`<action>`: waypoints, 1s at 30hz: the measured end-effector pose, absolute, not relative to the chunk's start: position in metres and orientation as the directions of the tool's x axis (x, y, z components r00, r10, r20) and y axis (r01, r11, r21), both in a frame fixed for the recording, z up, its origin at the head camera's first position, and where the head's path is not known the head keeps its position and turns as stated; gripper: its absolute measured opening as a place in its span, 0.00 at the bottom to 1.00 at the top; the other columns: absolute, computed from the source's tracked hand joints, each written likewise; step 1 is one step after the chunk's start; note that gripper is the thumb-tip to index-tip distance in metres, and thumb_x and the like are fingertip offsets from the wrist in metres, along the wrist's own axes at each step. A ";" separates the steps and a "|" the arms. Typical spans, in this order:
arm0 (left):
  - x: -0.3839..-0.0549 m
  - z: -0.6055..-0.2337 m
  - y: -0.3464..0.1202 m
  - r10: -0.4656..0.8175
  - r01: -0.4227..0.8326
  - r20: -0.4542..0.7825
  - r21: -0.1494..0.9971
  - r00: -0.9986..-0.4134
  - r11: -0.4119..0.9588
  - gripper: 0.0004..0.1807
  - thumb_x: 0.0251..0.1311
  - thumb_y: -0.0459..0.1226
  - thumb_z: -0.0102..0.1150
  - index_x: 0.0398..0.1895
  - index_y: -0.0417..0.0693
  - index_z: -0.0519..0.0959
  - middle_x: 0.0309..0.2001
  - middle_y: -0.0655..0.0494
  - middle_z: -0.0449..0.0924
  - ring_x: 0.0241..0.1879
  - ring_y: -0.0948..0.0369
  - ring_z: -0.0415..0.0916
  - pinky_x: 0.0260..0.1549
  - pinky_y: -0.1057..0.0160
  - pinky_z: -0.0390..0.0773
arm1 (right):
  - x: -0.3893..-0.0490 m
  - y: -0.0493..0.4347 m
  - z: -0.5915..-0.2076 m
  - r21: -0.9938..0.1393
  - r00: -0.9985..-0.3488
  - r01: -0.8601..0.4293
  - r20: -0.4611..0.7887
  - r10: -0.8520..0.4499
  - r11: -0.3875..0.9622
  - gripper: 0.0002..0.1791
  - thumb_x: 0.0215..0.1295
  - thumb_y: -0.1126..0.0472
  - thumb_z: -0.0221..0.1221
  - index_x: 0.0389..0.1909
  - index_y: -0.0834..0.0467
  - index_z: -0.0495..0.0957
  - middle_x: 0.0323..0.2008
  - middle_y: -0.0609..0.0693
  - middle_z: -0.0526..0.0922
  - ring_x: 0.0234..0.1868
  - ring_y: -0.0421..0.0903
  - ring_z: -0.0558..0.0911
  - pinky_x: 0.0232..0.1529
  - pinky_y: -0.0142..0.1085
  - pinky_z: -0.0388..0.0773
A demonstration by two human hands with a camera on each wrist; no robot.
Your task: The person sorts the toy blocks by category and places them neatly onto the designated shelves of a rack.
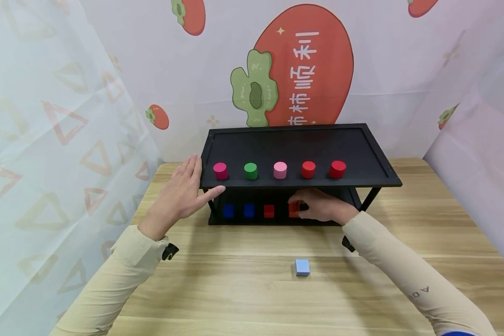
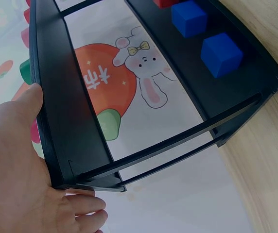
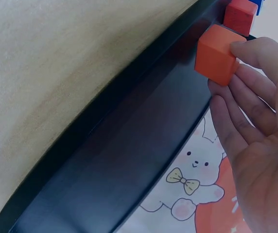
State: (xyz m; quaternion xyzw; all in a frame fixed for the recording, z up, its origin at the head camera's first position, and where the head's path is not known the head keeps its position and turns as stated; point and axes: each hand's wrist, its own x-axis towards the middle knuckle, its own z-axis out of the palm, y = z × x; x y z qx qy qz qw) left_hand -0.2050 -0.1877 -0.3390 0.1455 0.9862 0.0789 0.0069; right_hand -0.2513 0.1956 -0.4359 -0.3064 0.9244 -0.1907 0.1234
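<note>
A black two-tier shelf (image 1: 285,144) stands on the wooden table. My right hand (image 1: 319,205) reaches under the upper tier and pinches an orange cube (image 3: 217,53) between thumb and fingers at the lower board. Beside that cube is a red cube (image 1: 269,211), and farther left sit two blue cubes (image 1: 228,211), (image 2: 221,54). My left hand (image 1: 180,191) lies along the left edge of the upper tier, fingers extended, the thumb at its front edge. In the left wrist view, the left palm (image 2: 17,170) touches the shelf's corner.
Along the upper tier's front stand several cylinders: magenta (image 1: 220,171), green (image 1: 250,171), pink (image 1: 280,170) and two red ones (image 1: 308,170). A light blue cube (image 1: 302,268) lies on the table (image 1: 235,289) before the shelf. Behind hangs a printed cloth (image 1: 185,79).
</note>
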 end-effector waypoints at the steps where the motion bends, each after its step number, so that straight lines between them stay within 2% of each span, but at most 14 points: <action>1: -0.205 -0.339 -0.188 0.289 0.287 0.010 0.159 -0.957 0.945 0.60 0.73 0.70 0.43 0.84 0.31 0.39 0.87 0.36 0.35 0.87 0.40 0.35 0.85 0.41 0.40 | -0.251 0.196 -0.435 -0.431 -0.781 -0.518 -0.113 -0.614 0.739 0.23 0.67 0.63 0.69 0.63 0.55 0.84 0.60 0.54 0.86 0.56 0.52 0.84 0.65 0.53 0.83; 16: -0.204 -0.339 -0.187 0.289 0.287 0.009 0.159 -0.957 0.945 0.60 0.73 0.70 0.43 0.85 0.31 0.39 0.87 0.36 0.35 0.87 0.40 0.35 0.86 0.41 0.40 | -0.248 0.194 -0.434 -0.391 -0.792 -0.510 -0.136 -0.596 0.766 0.24 0.67 0.60 0.70 0.64 0.54 0.83 0.60 0.53 0.86 0.57 0.50 0.83 0.67 0.54 0.81; 22: -0.205 -0.341 -0.186 0.291 0.288 0.011 0.172 -0.957 0.942 0.60 0.73 0.70 0.43 0.84 0.31 0.39 0.87 0.36 0.35 0.87 0.40 0.36 0.85 0.41 0.40 | -0.244 0.199 -0.430 -0.414 -0.793 -0.499 -0.135 -0.594 0.761 0.24 0.67 0.62 0.69 0.64 0.57 0.82 0.60 0.54 0.86 0.59 0.53 0.84 0.67 0.53 0.82; 30: -0.205 -0.339 -0.187 0.295 0.295 0.022 0.165 -0.955 0.941 0.60 0.73 0.70 0.43 0.84 0.30 0.39 0.86 0.35 0.36 0.86 0.39 0.36 0.85 0.40 0.41 | -0.229 0.207 -0.416 -0.377 -0.757 -0.583 -0.068 -0.649 0.719 0.22 0.67 0.62 0.70 0.61 0.60 0.83 0.56 0.56 0.88 0.56 0.53 0.86 0.63 0.52 0.84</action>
